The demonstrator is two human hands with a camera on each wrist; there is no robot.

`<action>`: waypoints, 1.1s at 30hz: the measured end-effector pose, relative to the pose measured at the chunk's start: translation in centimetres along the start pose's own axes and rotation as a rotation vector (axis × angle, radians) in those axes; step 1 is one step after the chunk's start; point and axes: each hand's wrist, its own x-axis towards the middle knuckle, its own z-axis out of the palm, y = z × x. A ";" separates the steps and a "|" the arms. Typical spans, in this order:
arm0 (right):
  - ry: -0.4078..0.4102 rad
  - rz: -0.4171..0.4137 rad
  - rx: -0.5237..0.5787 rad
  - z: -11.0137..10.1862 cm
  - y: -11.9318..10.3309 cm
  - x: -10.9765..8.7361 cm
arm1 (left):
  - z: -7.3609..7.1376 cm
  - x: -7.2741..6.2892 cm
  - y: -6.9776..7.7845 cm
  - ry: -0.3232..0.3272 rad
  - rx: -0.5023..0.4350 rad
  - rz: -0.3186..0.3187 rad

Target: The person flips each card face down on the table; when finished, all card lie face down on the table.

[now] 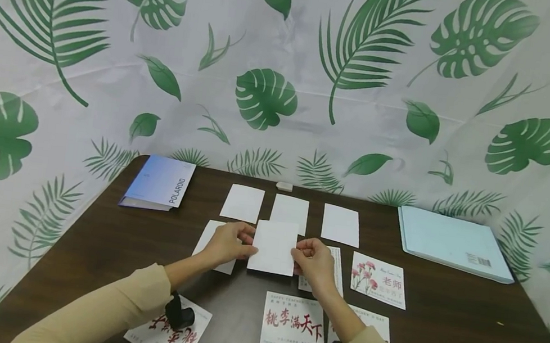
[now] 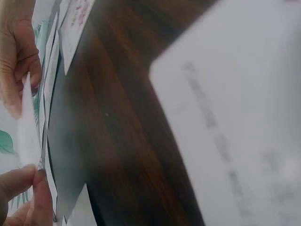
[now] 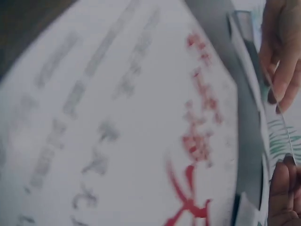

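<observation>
A blank white card (image 1: 273, 248) is held between both hands, raised in front of the back row of cards. My left hand (image 1: 227, 245) pinches its left edge between thumb and fingers; my right hand (image 1: 316, 264) pinches the right edge. In the left wrist view the card (image 2: 29, 127) appears nearly edge-on between the two hands. Beneath my left hand lies another white card (image 1: 203, 237), partly covered. Under my right hand is a card with small print (image 1: 338, 266), also partly hidden. A flower card (image 1: 378, 279) lies to its right.
Three white cards (image 1: 243, 203) form the back row, near a small white block (image 1: 284, 186). Cards with red writing (image 1: 290, 337) lie in front, some under the forearms. A blue POLAROID album (image 1: 159, 181) stands back left; a pale blue folder (image 1: 450, 242) lies back right.
</observation>
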 end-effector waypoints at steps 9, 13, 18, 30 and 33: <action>-0.096 -0.012 -0.187 0.8 1.1 0.7 | -0.4 -0.3 -0.1 -0.037 0.303 0.052; -0.113 -0.031 -0.247 0.9 1.1 0.7 | -0.4 -0.3 -0.1 -0.057 0.329 0.061; -0.126 -0.054 -0.311 0.9 1.0 0.7 | -0.2 -0.1 0.0 -0.053 0.396 0.091; -0.163 -0.076 -0.432 0.7 0.3 0.8 | -0.3 0.3 0.6 -0.085 0.544 0.148; -0.167 -0.101 -0.466 0.8 0.2 0.9 | -0.4 0.4 0.6 -0.095 0.560 0.158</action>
